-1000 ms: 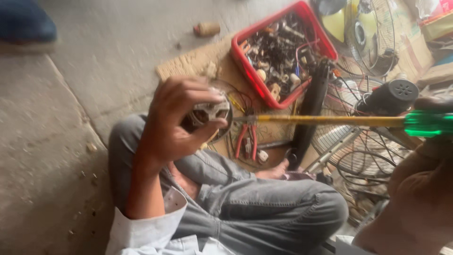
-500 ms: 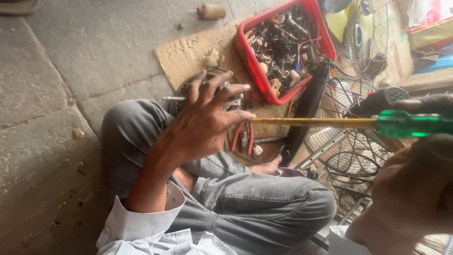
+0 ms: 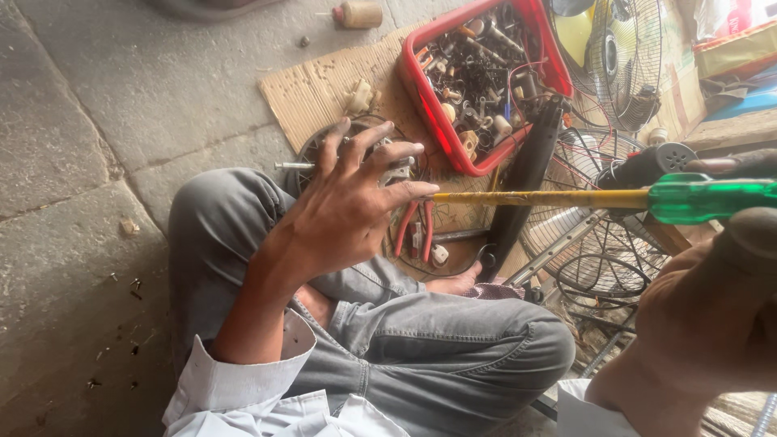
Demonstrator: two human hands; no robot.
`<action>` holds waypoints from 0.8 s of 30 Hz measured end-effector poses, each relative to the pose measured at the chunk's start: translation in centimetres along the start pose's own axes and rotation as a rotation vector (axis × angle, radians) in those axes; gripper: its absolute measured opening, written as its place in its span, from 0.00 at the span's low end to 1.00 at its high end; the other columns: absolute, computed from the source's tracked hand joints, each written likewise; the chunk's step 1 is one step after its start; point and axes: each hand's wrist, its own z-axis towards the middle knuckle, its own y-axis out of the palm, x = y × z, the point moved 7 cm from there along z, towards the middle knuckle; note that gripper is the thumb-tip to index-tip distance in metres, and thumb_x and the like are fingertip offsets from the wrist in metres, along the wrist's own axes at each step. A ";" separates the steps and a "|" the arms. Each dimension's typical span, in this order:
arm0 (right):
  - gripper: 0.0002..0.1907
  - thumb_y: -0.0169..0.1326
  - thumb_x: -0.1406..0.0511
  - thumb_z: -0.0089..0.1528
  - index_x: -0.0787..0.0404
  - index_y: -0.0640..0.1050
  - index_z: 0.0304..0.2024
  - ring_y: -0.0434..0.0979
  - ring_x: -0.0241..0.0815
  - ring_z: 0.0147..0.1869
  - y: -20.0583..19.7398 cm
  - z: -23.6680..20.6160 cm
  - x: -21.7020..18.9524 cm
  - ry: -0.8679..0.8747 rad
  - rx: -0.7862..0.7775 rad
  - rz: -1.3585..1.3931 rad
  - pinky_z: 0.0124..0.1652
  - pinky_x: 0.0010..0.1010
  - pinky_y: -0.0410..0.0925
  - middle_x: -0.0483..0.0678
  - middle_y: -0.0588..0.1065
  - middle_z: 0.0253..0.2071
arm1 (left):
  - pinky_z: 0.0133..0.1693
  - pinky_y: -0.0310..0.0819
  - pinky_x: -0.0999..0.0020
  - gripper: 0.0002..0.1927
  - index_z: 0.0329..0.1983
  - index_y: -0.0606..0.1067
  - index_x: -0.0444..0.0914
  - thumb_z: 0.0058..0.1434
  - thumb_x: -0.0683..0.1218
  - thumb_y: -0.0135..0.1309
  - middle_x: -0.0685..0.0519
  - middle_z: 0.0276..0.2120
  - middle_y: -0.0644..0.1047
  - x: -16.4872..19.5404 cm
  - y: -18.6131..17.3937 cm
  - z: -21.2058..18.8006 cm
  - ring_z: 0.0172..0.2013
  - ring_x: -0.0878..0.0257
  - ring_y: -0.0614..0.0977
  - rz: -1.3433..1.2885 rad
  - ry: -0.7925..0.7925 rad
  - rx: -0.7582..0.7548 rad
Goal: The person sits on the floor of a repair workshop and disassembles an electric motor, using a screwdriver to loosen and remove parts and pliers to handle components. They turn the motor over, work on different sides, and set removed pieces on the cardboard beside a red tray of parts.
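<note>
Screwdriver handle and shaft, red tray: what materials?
Screwdriver handle: translucent green plastic, glossy; light shows through it. Shaft: probably metal under a yellow, scuffed coating, though the core is not visible. Red tray: moulded plastic, smooth, with a shiny rim.
</note>
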 end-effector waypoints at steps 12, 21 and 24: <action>0.08 0.51 0.63 0.73 0.59 0.68 0.44 0.67 0.36 0.35 0.9 -1.0 -0.5 -0.050 0.021 0.025 0.35 0.23 0.63 0.47 0.68 0.37 | 0.69 0.49 0.30 0.24 0.54 0.80 0.52 0.53 0.41 0.65 0.48 0.65 0.66 -0.4 0.5 0.1 0.69 0.46 0.62 0.132 -0.021 -0.027; 0.09 0.50 0.61 0.74 0.59 0.68 0.42 0.65 0.36 0.32 2.1 1.1 0.5 -0.031 -0.011 0.111 0.33 0.23 0.61 0.46 0.67 0.34 | 0.54 0.76 0.43 0.52 0.75 0.54 0.65 0.52 0.58 0.72 0.38 0.60 0.71 -1.7 0.9 0.0 0.56 0.43 0.79 0.318 -0.047 0.111; 0.10 0.49 0.60 0.74 0.59 0.68 0.42 0.64 0.36 0.31 3.1 4.8 0.8 0.059 -0.056 0.233 0.32 0.23 0.61 0.45 0.67 0.33 | 0.54 0.76 0.45 0.51 0.76 0.55 0.64 0.54 0.59 0.72 0.36 0.60 0.70 -1.4 1.0 0.2 0.56 0.40 0.78 0.336 -0.040 0.090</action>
